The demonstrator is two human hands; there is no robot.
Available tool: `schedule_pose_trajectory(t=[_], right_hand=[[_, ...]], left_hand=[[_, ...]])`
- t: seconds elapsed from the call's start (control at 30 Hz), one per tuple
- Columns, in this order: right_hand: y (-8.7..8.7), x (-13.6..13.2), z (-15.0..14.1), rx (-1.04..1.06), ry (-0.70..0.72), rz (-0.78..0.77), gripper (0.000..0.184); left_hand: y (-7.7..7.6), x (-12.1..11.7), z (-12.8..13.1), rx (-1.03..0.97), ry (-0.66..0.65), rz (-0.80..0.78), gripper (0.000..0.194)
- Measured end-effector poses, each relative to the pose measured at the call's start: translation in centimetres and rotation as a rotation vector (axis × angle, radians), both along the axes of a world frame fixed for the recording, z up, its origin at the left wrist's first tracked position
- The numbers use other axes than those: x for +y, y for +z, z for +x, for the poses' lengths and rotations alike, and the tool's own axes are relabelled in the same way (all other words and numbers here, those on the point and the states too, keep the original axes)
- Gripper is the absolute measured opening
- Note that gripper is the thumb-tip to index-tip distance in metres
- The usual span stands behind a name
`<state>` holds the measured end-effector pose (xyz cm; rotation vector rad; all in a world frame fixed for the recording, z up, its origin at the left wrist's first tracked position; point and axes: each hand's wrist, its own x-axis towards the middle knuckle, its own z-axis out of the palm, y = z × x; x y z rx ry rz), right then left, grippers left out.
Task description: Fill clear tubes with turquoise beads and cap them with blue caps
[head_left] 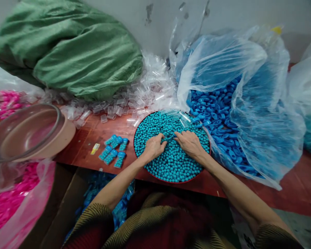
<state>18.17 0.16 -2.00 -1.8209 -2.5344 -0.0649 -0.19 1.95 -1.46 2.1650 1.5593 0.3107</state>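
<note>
The left hand (154, 147) and right hand (188, 141) curled their fingers inward over round turquoise beads (173, 169), any pinch unclear; clear plastic tubes (185, 120) slanted beyond.

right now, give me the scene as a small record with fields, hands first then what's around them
left hand: fingers bent over teal beads, left hand; anything pinched cannot be told
right hand: right hand also at the beads, apart from the left
container: round, red rim
left of container: six blue-capped bead bottles
behind container: loose clear plastic tubes
right of container: blue plastic pieces in translucent bag
far left: beige basin
</note>
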Motion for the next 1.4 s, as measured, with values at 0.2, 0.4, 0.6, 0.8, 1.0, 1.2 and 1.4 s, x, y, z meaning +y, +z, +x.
schedule_pose_trajectory(t=[0.2,0.4,0.6,0.8,1.0,1.2,1.4], right_hand=[[-0.9,-0.6,1.6,0.121,-0.013,0.013,0.025],[0.9,0.0,-0.3,0.289,-0.119,0.001,0.031],[1.4,0.2,-1.0,0.239,-0.110,-0.042,0.041],[0.7,0.2,-0.2,0.159,-0.137,-0.129,0.029],[-0.1,0.8,-0.5,0.512,-0.243,-0.208,0.021],[-0.5,0.3,0.1,1.051,-0.186,-0.192,0.016],[1.0,-0.2,0.1,1.067,-0.132,-0.179,0.019]], left_hand=[[-0.6,0.7,-0.2,-0.128,-0.005,-0.115,0.022],[-0.2,1.9,-0.9,-0.560,-0.013,-0.359,0.012],[0.1,1.7,-0.8,-0.776,0.042,-0.657,0.026],[0.1,2.7,0.8,-0.347,0.100,-0.459,0.009],[-0.1,2.2,2.1,-0.397,0.110,-0.449,0.012],[0.1,1.6,0.7,-0.963,0.085,-0.849,0.031],[0.1,1.3,0.6,-1.181,-0.018,-0.949,0.052]])
